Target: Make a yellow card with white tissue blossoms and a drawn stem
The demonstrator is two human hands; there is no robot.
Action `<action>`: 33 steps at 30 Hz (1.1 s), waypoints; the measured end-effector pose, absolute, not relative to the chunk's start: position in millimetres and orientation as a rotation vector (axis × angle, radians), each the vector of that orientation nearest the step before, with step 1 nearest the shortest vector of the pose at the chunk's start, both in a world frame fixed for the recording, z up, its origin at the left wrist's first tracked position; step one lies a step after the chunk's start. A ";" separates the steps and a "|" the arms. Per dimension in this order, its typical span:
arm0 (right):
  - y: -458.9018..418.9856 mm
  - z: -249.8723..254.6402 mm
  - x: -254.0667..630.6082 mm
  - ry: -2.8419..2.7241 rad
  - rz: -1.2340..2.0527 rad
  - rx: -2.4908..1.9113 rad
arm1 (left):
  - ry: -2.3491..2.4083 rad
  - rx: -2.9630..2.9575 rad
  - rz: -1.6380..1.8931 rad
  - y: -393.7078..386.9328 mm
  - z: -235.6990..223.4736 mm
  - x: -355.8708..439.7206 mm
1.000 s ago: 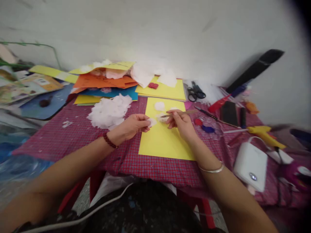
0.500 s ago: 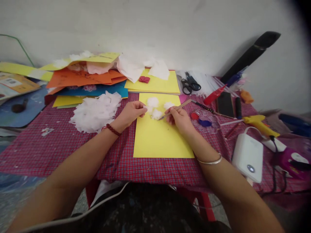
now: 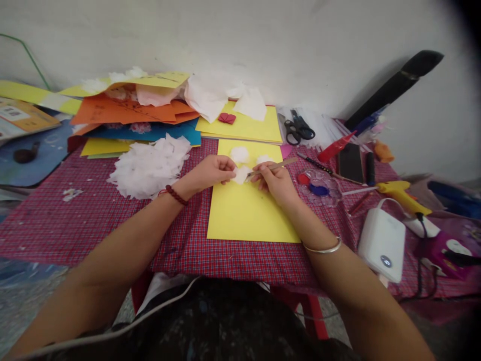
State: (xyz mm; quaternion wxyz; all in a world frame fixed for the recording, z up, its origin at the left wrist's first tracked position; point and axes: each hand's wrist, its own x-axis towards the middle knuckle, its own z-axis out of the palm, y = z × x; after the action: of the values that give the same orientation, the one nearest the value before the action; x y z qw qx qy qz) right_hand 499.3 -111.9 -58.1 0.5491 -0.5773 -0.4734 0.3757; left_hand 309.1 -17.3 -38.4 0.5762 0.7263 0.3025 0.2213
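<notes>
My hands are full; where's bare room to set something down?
On the yellow sheet, below your left hand and right hand; on the checked cloth left of the white paper pile, bar some scraps. It's crowded right of the sheet: palette, glue gun and white device.

Both the left hand (image 3: 216, 173) and the right hand (image 3: 277, 186) are bare, without gloves, and no sleeve covers either forearm. Around the left wrist sits a bracelet (image 3: 176, 195) of round, dark red beads, with a thin red cord (image 3: 162, 192) at its left side. The right wrist wears a slim, smooth, silver-coloured bangle (image 3: 326, 249). A black garment (image 3: 225, 321) with small, faint blue-grey patches covers the body at the near edge, and a white cable (image 3: 150, 316) crosses its left part.
</notes>
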 end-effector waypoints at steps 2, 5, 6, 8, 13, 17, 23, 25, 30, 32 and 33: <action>-111.4 -59.1 499.4 -1.133 0.878 -1.370 | 0.678 1.768 0.451 -21.0 -40.7 312.2; -110.4 -60.3 499.7 -1.133 0.877 -1.370 | 0.759 1.948 0.473 -24.4 -46.7 319.7; -110.3 -60.3 499.9 -1.126 0.882 -1.372 | 0.801 2.007 0.497 -24.7 -48.9 322.2; -110.7 -59.2 500.5 -1.101 0.882 -1.377 | 0.863 2.089 0.539 -24.1 -52.8 326.4; -116.9 -50.9 500.2 -0.990 0.778 -1.354 | 0.904 2.140 0.576 -23.5 -55.2 330.9; -121.1 -49.4 496.5 -1.107 0.767 -1.366 | 0.937 2.144 0.574 -24.4 -54.1 332.5; -120.9 -59.9 497.2 -1.344 0.657 -1.453 | 0.943 2.125 0.609 -23.2 -56.1 335.8; -121.7 -61.1 498.4 -1.432 0.588 -1.493 | 0.943 2.108 0.615 -23.2 -55.6 336.4; -126.0 -55.6 495.5 -1.611 0.440 -1.576 | 0.949 2.062 0.643 -23.1 -54.2 336.0; -127.8 -52.1 492.1 -1.680 0.404 -1.609 | 0.942 2.051 0.650 -22.5 -55.6 335.4; -128.6 -50.8 490.3 -1.713 0.380 -1.625 | 0.938 2.048 0.652 -22.2 -56.7 335.2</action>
State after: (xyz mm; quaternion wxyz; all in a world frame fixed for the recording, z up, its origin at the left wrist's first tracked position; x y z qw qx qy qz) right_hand 490.3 -128.6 -50.8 0.3663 -0.6322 -0.6666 0.1479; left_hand 335.2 -22.2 -56.7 0.3879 0.8050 0.3686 0.2564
